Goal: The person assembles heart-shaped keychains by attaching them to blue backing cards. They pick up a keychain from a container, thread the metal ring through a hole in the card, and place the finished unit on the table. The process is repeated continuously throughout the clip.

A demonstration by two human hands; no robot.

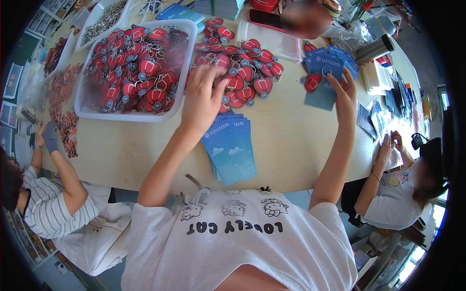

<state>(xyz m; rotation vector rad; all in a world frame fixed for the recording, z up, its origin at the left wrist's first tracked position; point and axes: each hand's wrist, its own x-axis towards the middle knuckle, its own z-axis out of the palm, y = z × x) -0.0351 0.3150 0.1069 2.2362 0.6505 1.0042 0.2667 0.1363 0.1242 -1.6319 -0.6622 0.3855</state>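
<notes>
My right hand pinches a blue printed card between thumb and fingers, held over the table's right side. A red heart-shaped keychain, blurred, hangs against the card's left edge, and a silver ring shows near my fingertips. My left hand is over the near-left edge of a loose pile of red keychains. Its fingers are bent and apart from the thumb, with nothing visible between them. Below it, a fanned stack of blue cards lies on the table in front of me.
A white plastic bin full of red keychains stands left of my left hand. Beyond it sits a tub of metal rings. More blue cards, clear bags and a metal flask lie at the back right. People work on both sides.
</notes>
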